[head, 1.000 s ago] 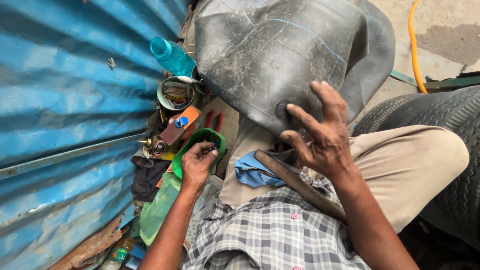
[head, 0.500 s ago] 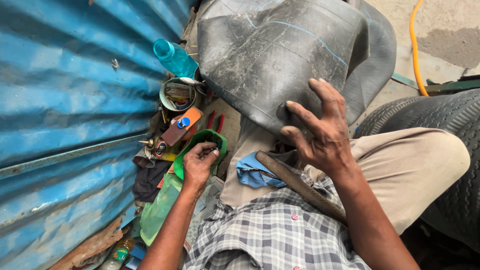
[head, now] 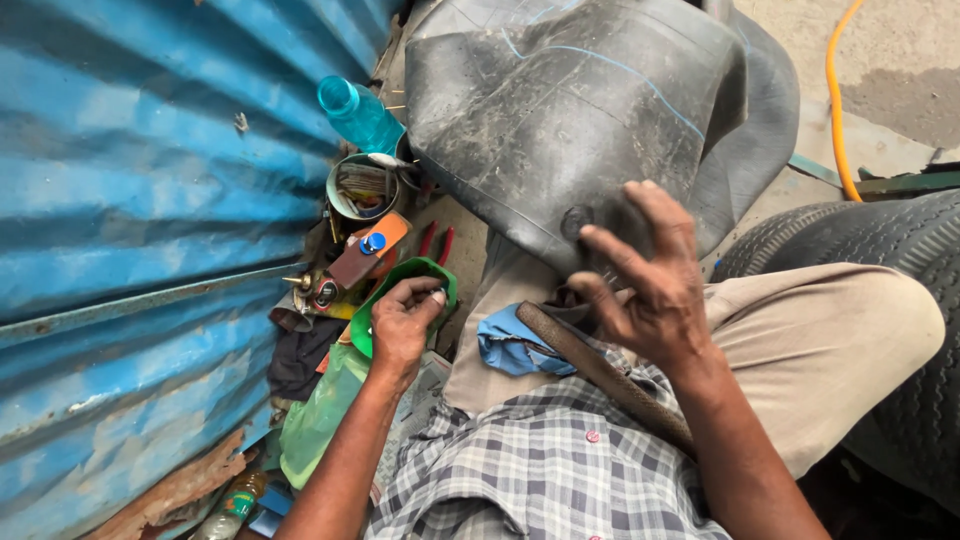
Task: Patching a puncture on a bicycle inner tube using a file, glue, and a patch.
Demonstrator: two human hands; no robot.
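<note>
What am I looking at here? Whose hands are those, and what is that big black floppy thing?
The picture comes from a camera worn on a person's head, looking down at their own lap and hands. The big black floppy thing is a rubber inner tube lying over their knees. Their right hand presses spread fingers on it, near a round patch. Their left hand reaches into a green container beside a blue corrugated metal wall. Nearby stand a blue plastic bottle and a tin of bits. A tyre sits on the right.

concrete ground [head: 900, 100]; yellow hose [head: 835, 100], tyre [head: 900, 400], tin [head: 362, 190]
</note>
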